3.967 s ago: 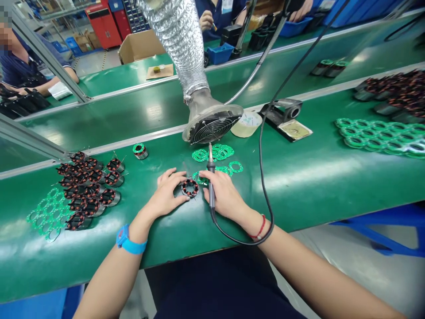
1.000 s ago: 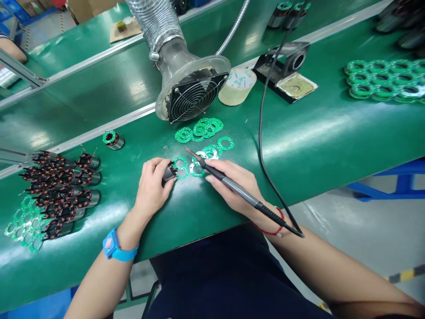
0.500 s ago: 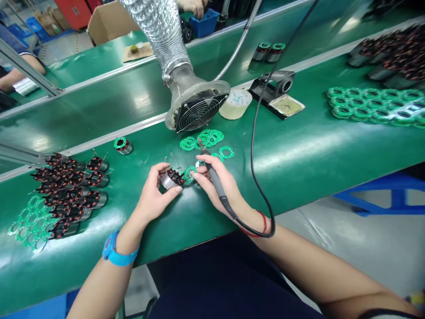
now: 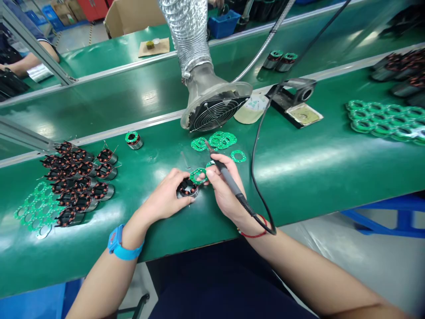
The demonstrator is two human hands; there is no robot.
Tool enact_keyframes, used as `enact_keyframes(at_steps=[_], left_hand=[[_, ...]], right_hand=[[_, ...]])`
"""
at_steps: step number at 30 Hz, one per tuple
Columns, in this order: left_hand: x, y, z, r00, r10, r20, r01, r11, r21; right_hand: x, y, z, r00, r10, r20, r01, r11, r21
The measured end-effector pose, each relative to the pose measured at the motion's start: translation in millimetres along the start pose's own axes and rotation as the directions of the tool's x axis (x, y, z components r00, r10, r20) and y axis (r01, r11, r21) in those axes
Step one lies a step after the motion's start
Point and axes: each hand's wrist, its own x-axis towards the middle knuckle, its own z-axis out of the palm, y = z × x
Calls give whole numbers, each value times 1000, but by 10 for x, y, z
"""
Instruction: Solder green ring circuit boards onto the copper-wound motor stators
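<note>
My left hand [image 4: 169,193] is wrapped round a black and silver motor stator [image 4: 187,188], its wound side facing up. Between the fingertips of my right hand [image 4: 226,186] is a green ring-shaped circuit board [image 4: 198,176], tilted just above the stator. The same hand also holds a soldering iron [image 4: 229,179], its tip pointing up and left. Loose green ring boards [image 4: 222,140] lie beyond the hands, and a single one [image 4: 238,156] is to their right.
Rows of stators [image 4: 81,181] and green boards [image 4: 38,208] are at left. A fan hood [image 4: 215,113] hangs over the green bench [image 4: 299,177]. The iron stand [image 4: 295,104] is behind at right, near stacked boards [image 4: 385,118]. The iron's cable [image 4: 254,164] loops down.
The stator has turned from lying tilted to facing up. My right hand has raised the green ring board from beside it to just over its top. The whole view has shifted slightly.
</note>
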Motion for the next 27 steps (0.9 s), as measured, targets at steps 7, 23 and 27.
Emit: enact_keyframes(at_steps=[7,23,27], left_hand=[[-45,10,-158,988,7,155,2,998,-59],[-60,-97,-87,997,-64,-36,70,979,192],[-97,-119,-264,997,-65,36,62,993,100]], right_hand=[[-68,-119,87,997,75,-36,-72,995,73],[-78,-124,71,925,5,380,303,594,-745],[-63,-174,32,926,106,362,225,614,-756]])
